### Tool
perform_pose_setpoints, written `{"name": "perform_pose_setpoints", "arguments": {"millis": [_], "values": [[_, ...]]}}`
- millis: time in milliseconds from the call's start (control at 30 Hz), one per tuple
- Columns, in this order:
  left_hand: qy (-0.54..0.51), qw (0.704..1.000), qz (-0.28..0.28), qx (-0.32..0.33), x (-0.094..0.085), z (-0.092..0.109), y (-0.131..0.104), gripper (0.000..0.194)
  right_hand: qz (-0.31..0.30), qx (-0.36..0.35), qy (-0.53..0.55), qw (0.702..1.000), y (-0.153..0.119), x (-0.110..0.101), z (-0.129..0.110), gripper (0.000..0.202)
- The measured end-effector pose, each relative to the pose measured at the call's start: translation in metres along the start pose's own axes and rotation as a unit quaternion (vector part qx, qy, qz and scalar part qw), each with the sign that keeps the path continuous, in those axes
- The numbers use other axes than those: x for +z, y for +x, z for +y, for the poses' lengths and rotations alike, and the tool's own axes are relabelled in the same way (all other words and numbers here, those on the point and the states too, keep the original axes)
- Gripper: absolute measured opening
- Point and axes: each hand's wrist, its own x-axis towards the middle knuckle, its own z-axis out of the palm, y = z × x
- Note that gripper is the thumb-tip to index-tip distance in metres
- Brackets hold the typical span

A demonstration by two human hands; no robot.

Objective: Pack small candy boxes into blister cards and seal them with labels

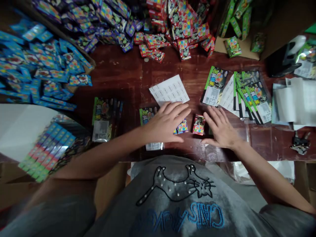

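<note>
My left hand [168, 122] is spread flat over the table, palm down, partly covering a small purple candy packet [183, 126] and a black-and-green pouch [147, 114]. Whether its fingers press on the packet is hidden. To the right lies a small red packet [198, 124], apart from the left hand. My right hand [221, 128], fingers stretched out, rests just right of that red packet; its fingertips come close to it. Beyond the left hand's fingertips lies a white sheet of printed labels [170, 90].
Blue packets [46, 62] heap at the left, purple ones [98, 19] and red ones [181, 23] at the back. A cardboard box [247, 49] holds green packets [232, 46]. More pouches [258, 95] lie right, near keys [300, 143]. Stacked colored packets [49, 149] sit front left.
</note>
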Motion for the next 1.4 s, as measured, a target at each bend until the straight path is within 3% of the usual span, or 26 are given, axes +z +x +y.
{"name": "perform_pose_setpoints", "arguments": {"millis": [67,133,200,267,400,533,633,733,833,933,1067,1200,1400], "values": [[0.005,0.999,-0.052,0.004,-0.018,-0.016,-0.038,0.102,-0.028,-0.018,-0.006,0.999,0.013,0.011,-0.005,0.116],[0.022,0.995,-0.097,-0.009,-0.025,-0.028,-0.078,0.094,-0.049,-0.040,-0.001,0.998,0.023,0.017,-0.008,0.106],[0.032,0.992,-0.120,-0.023,-0.021,-0.032,-0.110,0.087,-0.052,-0.062,0.004,0.997,0.031,0.018,-0.008,0.101],[0.017,0.993,-0.116,-0.021,-0.013,-0.030,-0.126,0.086,-0.040,-0.075,0.002,0.996,0.041,0.017,-0.010,0.104],[-0.051,0.994,-0.090,0.023,0.003,-0.020,-0.118,0.080,-0.031,-0.105,0.006,0.994,0.069,0.022,-0.028,0.112],[-0.042,0.994,-0.096,0.044,0.004,-0.008,-0.102,0.067,-0.051,-0.144,0.024,0.988,0.090,0.038,-0.051,0.092],[0.013,0.997,-0.069,0.022,-0.002,0.009,-0.103,0.067,-0.060,-0.129,0.016,0.990,0.093,0.046,-0.056,0.081],[0.067,0.993,-0.033,-0.090,0.000,0.029,-0.109,0.078,-0.053,-0.116,0.000,0.992,0.090,0.045,-0.052,0.079],[0.082,0.966,0.023,-0.244,0.018,0.042,-0.118,0.083,0.013,-0.088,-0.022,0.996,0.087,0.041,-0.049,0.083],[0.071,0.948,0.070,-0.302,0.044,0.041,-0.128,0.083,0.075,-0.064,-0.038,0.994,0.086,0.039,-0.055,0.090],[0.042,0.948,0.115,-0.293,0.067,0.031,-0.137,0.085,0.033,-0.137,-0.018,0.990,0.089,0.040,-0.073,0.083],[0.016,0.957,0.110,-0.270,0.068,0.022,-0.141,0.085,-0.002,-0.193,0.046,0.980,0.094,0.044,-0.083,0.079],[-0.004,0.956,0.101,-0.276,0.067,0.013,-0.146,0.089,-0.006,-0.160,0.081,0.984,0.095,0.044,-0.080,0.083]]}}
